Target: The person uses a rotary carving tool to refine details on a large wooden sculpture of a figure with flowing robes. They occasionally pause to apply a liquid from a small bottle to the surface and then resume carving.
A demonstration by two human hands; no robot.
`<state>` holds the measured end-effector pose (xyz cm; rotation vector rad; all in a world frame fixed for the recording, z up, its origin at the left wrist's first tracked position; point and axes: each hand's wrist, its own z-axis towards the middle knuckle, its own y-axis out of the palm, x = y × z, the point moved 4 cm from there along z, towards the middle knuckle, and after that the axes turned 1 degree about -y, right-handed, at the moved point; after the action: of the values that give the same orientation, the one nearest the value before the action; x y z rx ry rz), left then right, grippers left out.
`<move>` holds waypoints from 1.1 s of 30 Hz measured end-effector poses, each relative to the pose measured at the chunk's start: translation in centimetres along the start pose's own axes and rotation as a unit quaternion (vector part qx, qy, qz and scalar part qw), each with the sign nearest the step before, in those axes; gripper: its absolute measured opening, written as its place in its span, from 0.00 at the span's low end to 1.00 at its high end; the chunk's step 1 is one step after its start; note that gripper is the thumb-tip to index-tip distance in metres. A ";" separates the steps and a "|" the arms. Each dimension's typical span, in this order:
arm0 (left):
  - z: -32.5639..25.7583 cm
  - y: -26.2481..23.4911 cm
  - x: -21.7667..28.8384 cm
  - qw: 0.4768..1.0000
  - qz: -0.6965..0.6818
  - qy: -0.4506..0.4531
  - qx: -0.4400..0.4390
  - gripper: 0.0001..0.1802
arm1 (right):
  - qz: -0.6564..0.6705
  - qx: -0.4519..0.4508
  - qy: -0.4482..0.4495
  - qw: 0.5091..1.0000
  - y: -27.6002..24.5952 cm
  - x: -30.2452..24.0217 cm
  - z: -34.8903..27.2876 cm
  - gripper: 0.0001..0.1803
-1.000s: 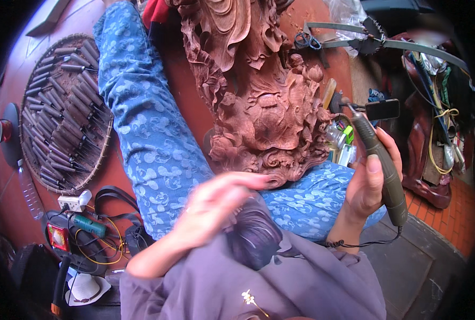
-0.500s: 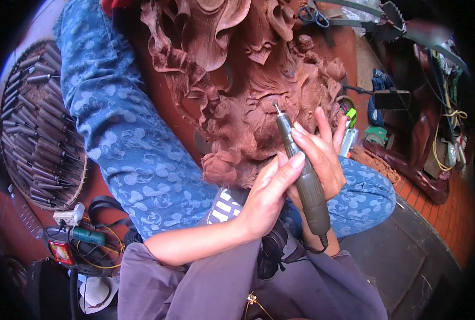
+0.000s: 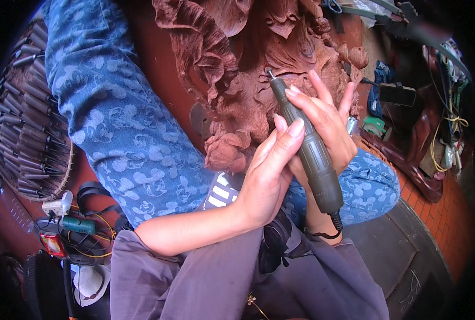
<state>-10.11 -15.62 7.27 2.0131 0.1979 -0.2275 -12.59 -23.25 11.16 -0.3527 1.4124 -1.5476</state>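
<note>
- Rotary tool point(image 3: 321, 173), dark green, one: gripped in my right hand point(image 3: 330, 130), tip above the carving.
- My left hand point(image 3: 266, 176): thumb at the tool's side, fingers partly hidden; gripping, I cannot tell.
- Carving point(image 3: 245, 101), reddish-brown wood: in front of me.

purplish top point(image 3: 205, 272), loose — lt.-patt. blue trousers point(image 3: 122, 122)

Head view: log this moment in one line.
Left hand: thumb against rotary tool; right hand: holding it; bit: at wood carving, contact unclear; far left: basket of tools
</note>
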 end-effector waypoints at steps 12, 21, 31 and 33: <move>0.3 0.0 0.2 1.000 -0.016 -0.003 0.015 0.20 | 0.006 -0.003 0.015 1.000 0.6 0.1 -0.1 0.14; 0.3 0.2 0.1 0.996 0.092 -0.015 -0.008 0.22 | 0.018 -0.050 -0.009 0.999 -0.2 0.4 -0.2 0.15; 0.3 0.0 0.1 1.000 0.012 -0.018 -0.005 0.20 | 0.020 -0.014 0.009 1.000 0.2 0.3 -0.1 0.16; 0.3 -0.2 0.0 0.999 0.021 -0.020 -0.018 0.20 | 0.032 -0.016 0.008 0.999 0.0 0.5 -0.2 0.16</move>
<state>-10.22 -15.84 7.01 1.9725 0.1334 -0.2362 -13.02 -23.50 10.91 -0.3119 1.4477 -1.4813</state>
